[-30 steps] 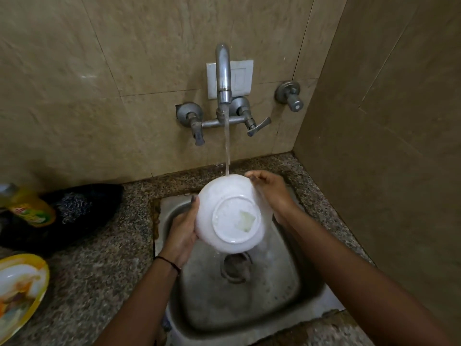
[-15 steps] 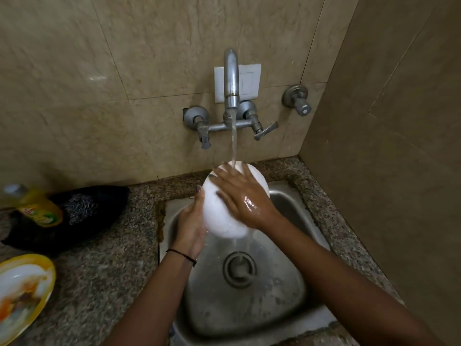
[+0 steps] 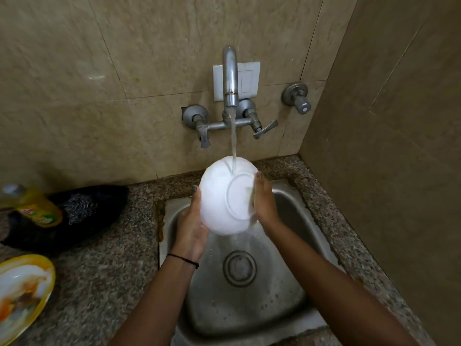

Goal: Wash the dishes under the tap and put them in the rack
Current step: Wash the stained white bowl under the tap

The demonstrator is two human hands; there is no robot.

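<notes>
A white bowl (image 3: 222,198) is held over the steel sink (image 3: 287,303), its underside and foot ring facing me. Water runs from the wall tap (image 3: 230,78) onto the bowl's upper outside and spills off its bottom edge. My left hand (image 3: 192,223) grips the bowl's left rim from below. My right hand (image 3: 264,203) lies flat against the bowl's right side, fingers pointing up across the foot ring. The bowl's inside is hidden.
On the granite counter (image 3: 104,283) at left lie a dirty yellow-rimmed plate (image 3: 22,293), a yellow dish-soap bottle (image 3: 35,208) and a black scrubber bag (image 3: 82,216). Tiled walls close in behind and at right, with a spare valve (image 3: 298,98).
My right hand has slid off the bowl's base to its right side, so the foot ring shows again. The bowl sits slightly lower under the stream.
</notes>
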